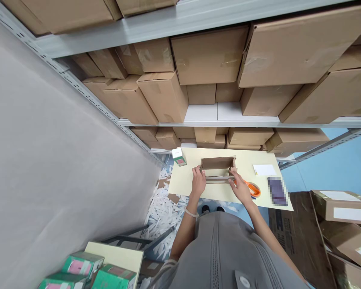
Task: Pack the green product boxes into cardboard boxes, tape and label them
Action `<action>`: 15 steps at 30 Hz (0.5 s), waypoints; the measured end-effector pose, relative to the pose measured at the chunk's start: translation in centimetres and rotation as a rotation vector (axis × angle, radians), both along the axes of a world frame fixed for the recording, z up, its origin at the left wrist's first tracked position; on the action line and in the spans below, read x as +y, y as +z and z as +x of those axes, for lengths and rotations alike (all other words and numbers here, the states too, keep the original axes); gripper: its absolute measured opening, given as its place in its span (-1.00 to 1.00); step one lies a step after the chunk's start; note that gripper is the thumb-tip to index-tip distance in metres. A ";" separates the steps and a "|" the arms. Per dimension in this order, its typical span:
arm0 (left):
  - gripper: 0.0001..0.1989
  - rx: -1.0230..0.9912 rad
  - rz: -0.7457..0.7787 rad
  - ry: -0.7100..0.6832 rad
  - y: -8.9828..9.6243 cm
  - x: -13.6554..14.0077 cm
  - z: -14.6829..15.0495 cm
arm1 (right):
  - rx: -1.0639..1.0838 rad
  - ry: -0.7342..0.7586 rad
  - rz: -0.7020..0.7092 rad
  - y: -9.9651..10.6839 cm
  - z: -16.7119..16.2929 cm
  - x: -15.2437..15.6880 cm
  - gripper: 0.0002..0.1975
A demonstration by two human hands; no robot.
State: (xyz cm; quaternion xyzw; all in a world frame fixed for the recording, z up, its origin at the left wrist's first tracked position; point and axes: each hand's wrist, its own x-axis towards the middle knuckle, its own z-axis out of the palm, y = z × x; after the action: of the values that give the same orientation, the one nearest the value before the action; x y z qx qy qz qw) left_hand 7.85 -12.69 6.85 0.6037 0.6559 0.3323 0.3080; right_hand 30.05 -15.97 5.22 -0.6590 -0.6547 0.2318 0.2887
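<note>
On the cream tabletop [186, 180] stands an open brown cardboard box [218, 163], its long walls upright and its right end ragged. The cream colour shows between the walls. My left hand [198, 180] is closed on the box's left end, thumb and fingers on its edge. At the right end, my right hand [239, 187] grips the ragged cardboard edge. An orange looped object [254, 189], looking like scissor handles, lies beside and partly behind my right hand. A small white and green carton [179, 157] stands at the table's back left corner.
A white card [264, 169] and a blurred dark item [278, 191] lie on the table's right side. Shelves of cardboard boxes [210, 54] rise behind. Paper strips [165, 210] litter the floor at left. Green cartons [114, 277] sit lower left; more boxes [343, 206] stand at right.
</note>
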 end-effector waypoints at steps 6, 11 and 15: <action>-0.63 -0.019 -0.052 -0.240 -0.1 -0.4 -1.8 | -0.053 0.082 0.041 -0.1 0.4 0.6 -0.45; -0.34 -0.068 -0.095 -0.336 -0.2 -0.1 -3.4 | -0.136 0.052 0.053 -0.4 0.4 0.9 -0.39; -0.33 -0.150 -0.152 -0.322 -0.2 0.6 -4.4 | -0.155 -0.001 0.057 -0.5 1.2 1.5 -0.42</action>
State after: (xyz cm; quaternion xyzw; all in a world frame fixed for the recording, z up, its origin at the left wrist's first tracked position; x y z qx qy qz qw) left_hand 3.46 -12.05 6.61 0.6496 0.5491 0.2722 0.4499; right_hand 31.26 -14.42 4.73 -0.6667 -0.6812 0.1614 0.2557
